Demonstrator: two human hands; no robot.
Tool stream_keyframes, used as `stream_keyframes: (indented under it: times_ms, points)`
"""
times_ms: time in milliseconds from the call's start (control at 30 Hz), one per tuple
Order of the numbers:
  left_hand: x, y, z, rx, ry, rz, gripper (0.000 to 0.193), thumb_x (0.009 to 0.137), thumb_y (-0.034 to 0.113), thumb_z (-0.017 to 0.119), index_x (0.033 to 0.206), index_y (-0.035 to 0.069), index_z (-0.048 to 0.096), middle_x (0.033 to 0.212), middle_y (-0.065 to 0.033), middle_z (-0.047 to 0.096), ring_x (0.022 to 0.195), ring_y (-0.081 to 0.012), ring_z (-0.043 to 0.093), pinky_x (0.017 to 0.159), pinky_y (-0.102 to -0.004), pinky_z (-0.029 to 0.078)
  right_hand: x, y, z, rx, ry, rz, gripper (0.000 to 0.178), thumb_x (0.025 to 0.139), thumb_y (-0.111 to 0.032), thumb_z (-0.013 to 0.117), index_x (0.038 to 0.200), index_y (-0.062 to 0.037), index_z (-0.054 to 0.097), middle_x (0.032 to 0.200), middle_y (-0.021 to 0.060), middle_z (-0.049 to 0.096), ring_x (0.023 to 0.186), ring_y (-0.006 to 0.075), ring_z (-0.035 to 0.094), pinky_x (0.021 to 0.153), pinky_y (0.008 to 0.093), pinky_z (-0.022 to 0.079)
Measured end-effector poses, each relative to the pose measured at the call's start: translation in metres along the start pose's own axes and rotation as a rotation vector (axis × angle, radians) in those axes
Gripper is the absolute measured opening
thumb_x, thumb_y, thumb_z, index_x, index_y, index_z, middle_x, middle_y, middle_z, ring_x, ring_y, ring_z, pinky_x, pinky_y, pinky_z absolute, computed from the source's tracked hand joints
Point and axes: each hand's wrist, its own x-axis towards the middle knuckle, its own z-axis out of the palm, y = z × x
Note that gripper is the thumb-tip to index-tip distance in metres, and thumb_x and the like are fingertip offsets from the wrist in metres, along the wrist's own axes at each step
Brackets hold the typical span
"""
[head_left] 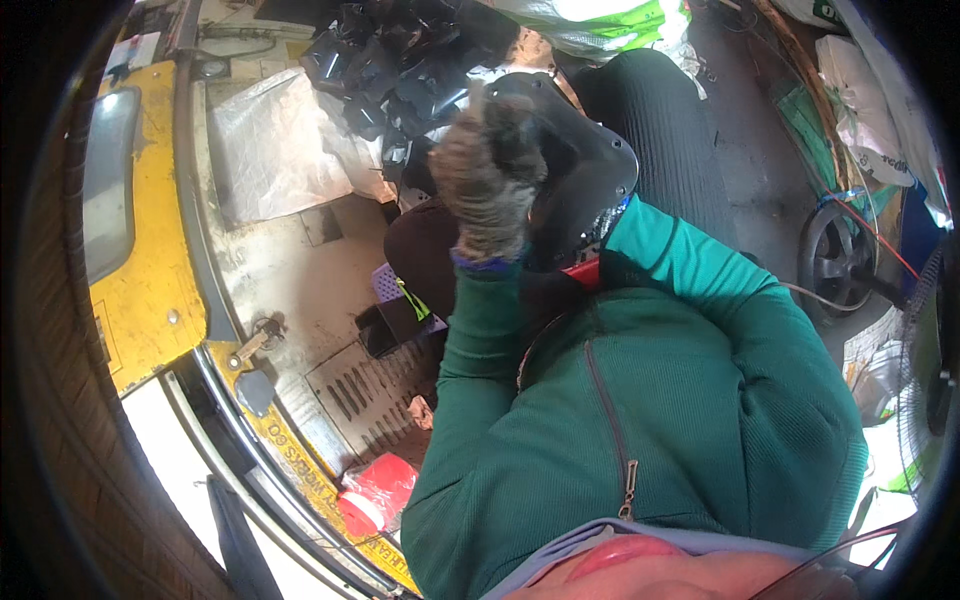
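In the head view, my left hand (487,185) wears a grey-brown knit glove with a purple cuff. It is raised in front of a curved black plastic panel (592,165) with small holes along its edge. The gloved fingers are curled closed; what they hold, if anything, is hard to make out against the dark panel. My right forearm, in a green sleeve (665,240), reaches to the panel's lower right edge. Behind the panel my right hand is hidden. The panel sits over my lap, near my dark-trousered knee (650,120).
Shiny black plastic pieces (400,75) are heaped beyond my hands. A white sheet (275,145) lies left of them, near a yellow machine panel (150,240). A red plastic-wrapped item (378,492) lies lower left. To the right stand a black wheel (838,255) and a fan (925,350).
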Motion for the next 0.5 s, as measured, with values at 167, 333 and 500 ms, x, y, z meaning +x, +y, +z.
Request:
stream_keyframes:
  times_ms: [167,333,500]
  points:
    - [0.037,0.083,-0.004,-0.867,-0.007,-0.331,0.056,0.085,0.038,0.062,0.116,-0.008,0.060,0.064,-0.0037,0.055,0.046,-0.0120,0.047,0.045,-0.0299,0.044,-0.006,-0.002,-0.004,-0.196,-0.062,-0.039,0.063,0.093,-0.043,0.061,0.140,-0.0025,0.047,0.130,0.0129,0.060,0.121,0.0221,0.055,0.105,0.0303,0.039]
    - [0.024,0.123,0.012,-0.915,0.192,-0.404,0.070,0.088,0.036,0.059,0.133,-0.015,0.046,0.062,-0.0049,0.052,0.040,-0.0114,0.042,0.040,-0.0301,0.039,-0.016,-0.002,-0.009,-0.729,-0.144,-0.223,0.063,0.093,-0.043,0.061,0.139,-0.0025,0.047,0.130,0.0130,0.060,0.120,0.0222,0.055,0.105,0.0304,0.039]
    - [0.013,0.110,0.003,-0.680,-0.054,-0.166,0.067,0.092,0.032,0.056,0.139,-0.014,0.041,0.068,-0.0114,0.060,0.044,-0.0167,0.052,0.042,-0.0322,0.045,-0.022,0.000,-0.018,-1.132,-0.255,-0.332,0.062,0.093,-0.043,0.061,0.139,-0.0025,0.047,0.130,0.0131,0.060,0.120,0.0224,0.055,0.104,0.0305,0.039]
